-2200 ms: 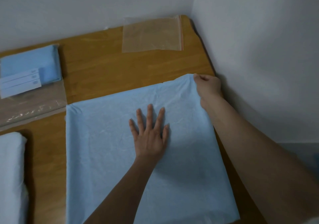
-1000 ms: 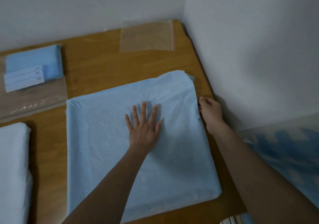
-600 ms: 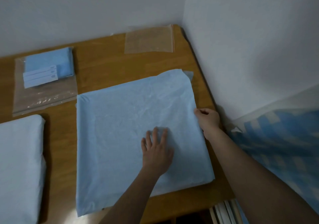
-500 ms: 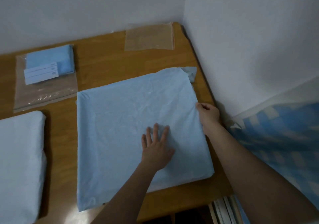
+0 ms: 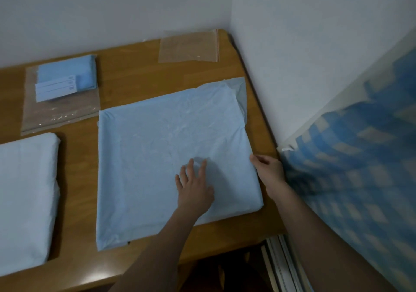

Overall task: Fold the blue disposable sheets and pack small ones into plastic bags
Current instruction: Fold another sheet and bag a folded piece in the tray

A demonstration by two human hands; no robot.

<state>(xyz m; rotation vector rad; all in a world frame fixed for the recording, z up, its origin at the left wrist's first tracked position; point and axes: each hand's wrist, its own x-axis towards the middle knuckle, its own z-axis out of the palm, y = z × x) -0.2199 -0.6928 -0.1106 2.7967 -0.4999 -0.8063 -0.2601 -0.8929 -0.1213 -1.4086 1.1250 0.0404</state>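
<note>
Your blue sheet [image 5: 157, 156] lies folded flat on the wooden table [image 5: 130, 66], roughly square, its slightly longer side running away from you and tilted a little toward the right-hand wall. The far right corner is loose, with an underlayer peeking out. Your left hand [image 5: 193, 188] rests palm down, fingers spread, on the sheet's near right part, holding nothing. Your right hand [image 5: 269, 170] is at the sheet's right edge, fingers curled against it; whether they actually pinch the edge, you cannot tell. An empty plastic bag [image 5: 189, 47] lies at the far edge, a filled bag [image 5: 60, 93] far left, and a white folded stack [image 5: 24, 199] near left.
</note>
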